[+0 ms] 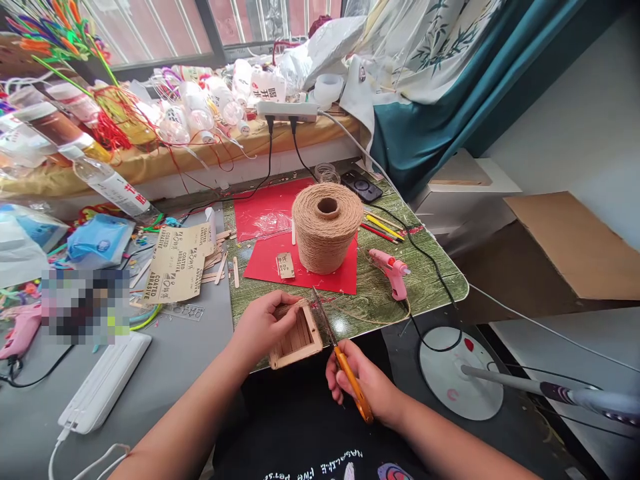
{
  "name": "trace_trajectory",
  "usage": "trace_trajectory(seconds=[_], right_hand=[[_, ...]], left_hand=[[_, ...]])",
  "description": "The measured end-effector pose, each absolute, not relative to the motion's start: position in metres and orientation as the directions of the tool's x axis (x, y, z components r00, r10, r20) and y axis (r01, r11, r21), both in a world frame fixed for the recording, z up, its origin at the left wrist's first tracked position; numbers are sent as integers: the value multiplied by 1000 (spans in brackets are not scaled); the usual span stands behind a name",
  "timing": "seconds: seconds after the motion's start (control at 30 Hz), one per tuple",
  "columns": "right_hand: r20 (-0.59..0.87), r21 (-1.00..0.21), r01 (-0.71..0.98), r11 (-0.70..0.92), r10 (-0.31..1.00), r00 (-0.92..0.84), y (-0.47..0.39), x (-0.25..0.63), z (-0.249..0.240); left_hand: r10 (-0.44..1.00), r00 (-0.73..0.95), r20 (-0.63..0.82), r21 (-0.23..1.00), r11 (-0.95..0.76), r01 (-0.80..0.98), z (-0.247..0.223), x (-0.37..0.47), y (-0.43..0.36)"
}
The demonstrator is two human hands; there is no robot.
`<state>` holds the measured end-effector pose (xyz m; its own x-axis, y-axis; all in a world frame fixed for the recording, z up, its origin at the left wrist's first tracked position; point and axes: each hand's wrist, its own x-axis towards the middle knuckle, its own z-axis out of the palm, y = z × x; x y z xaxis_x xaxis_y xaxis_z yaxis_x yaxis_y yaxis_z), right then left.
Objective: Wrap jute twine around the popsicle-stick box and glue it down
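My left hand (270, 327) grips a small open wooden box (300, 340) at its upper left edge, over the front edge of the green wood-patterned table. Twine lies along the box's upper rim by my fingers. My right hand (363, 380) is closed around orange-handled scissors (350, 380), whose blades point up and left, close to the box's right side. Behind the box, a large roll of brown twine (327, 233) stands upright on red sheets (265, 207). A thin strand runs across the table to the right of the scissors.
A pink glue gun (393, 272) with a black cable lies to the right. Behind it are pencils (383, 230) and a phone (361, 186). Sandpaper (177, 263), wooden sticks (219, 267) and a white power strip (105, 381) lie left. Bottles crowd the sill.
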<state>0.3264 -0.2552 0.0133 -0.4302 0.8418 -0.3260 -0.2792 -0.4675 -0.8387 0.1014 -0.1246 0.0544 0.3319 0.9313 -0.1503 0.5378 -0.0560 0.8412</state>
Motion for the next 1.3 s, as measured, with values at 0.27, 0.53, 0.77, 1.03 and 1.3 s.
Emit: trace_trajectory(seconds=[0.27,0.53,0.77,1.03,1.3], right_hand=[[4,-621,-638,-456,812,-584,-259,337,17],[-57,-314,-682,-660,730,-681,-247,329,22],[-44,-250,-554,-794,581,-813,-239,330,22],[109,-388,-603,-697,615,-781,-238,315,-27],[126,-462,-615,-639,639,-759,-228,320,-3]], left_hand=[[933,331,-144,798,-88,597,60,103,-123],[929,342,-144,818,-83,569,60,104,-123],[928,343,-143,820,-83,567,56,103,-122],[932,334,-143,797,-92,597,60,105,-123],[933,328,-149,804,-79,589,60,106,-123]])
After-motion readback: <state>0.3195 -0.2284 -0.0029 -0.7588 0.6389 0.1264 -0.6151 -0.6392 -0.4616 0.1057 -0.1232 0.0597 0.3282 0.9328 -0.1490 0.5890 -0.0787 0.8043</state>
